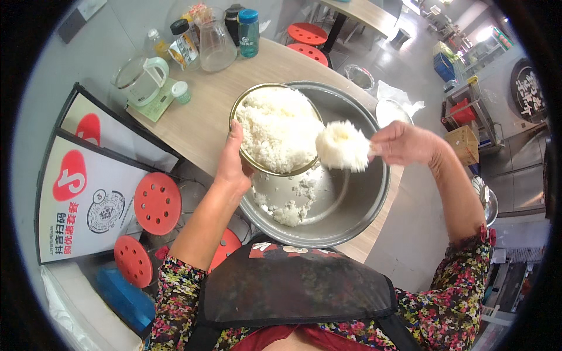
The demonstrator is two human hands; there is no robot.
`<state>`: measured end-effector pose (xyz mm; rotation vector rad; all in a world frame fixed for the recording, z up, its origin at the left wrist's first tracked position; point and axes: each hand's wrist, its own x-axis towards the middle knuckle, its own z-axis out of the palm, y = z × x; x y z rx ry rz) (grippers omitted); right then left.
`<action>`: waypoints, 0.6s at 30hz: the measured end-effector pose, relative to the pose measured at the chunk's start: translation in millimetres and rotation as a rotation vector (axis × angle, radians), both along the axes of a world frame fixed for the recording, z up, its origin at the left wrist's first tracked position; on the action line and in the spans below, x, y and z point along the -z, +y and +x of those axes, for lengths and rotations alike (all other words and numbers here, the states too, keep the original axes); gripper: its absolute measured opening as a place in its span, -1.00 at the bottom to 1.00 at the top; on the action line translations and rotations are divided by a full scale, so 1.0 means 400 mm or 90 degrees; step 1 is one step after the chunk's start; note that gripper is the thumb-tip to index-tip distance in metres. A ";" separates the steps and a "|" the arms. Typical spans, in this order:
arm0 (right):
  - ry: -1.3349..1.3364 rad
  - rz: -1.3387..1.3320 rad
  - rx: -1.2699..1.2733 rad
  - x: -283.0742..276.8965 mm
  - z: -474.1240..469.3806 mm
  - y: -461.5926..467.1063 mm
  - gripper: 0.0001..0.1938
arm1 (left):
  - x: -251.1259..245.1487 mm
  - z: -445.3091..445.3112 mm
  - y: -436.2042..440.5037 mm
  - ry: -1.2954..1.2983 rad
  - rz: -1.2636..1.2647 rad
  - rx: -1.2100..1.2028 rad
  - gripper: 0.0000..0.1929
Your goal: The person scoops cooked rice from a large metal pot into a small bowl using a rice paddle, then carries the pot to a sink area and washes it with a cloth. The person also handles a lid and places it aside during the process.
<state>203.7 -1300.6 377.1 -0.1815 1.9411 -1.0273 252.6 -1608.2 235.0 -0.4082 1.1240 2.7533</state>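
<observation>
My left hand grips the rim of a round metal bowl, its thumb on the near left edge. White cooked rice heaps the bowl, which I hold over a large grey metal pot. Clumps of leftover rice lie on the pot's bottom, towards me. To the right, my right hand holds a rice paddle whose blade is hidden under a blurred mound of rice. That mound hangs over the pot, close beside the bowl's right edge.
The pot stands on a wooden table. Along its wall side are a glass pitcher, a blue-lidded bottle, a handled jug and a small jar. Red stools and a printed sign stand left. Beyond the pot is a white plate.
</observation>
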 end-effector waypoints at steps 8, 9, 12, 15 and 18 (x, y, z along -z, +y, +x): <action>0.836 0.379 -0.195 0.107 0.024 -0.179 -0.79 | -0.010 0.019 0.018 -0.006 0.026 0.047 -0.34; 0.825 0.373 -0.168 0.120 0.069 -0.224 -0.72 | -0.022 0.025 0.018 -0.012 0.037 0.053 -0.35; 0.811 0.380 -0.115 0.171 0.150 -0.274 -0.55 | -0.034 0.034 0.015 -0.027 0.060 0.060 -0.35; 0.759 0.368 -0.117 0.188 0.229 -0.326 -0.42 | -0.010 0.029 0.007 -0.039 0.066 0.052 -0.35; 0.753 0.339 -0.140 0.212 0.259 -0.338 -0.43 | -0.010 0.031 0.001 -0.038 0.081 0.058 -0.36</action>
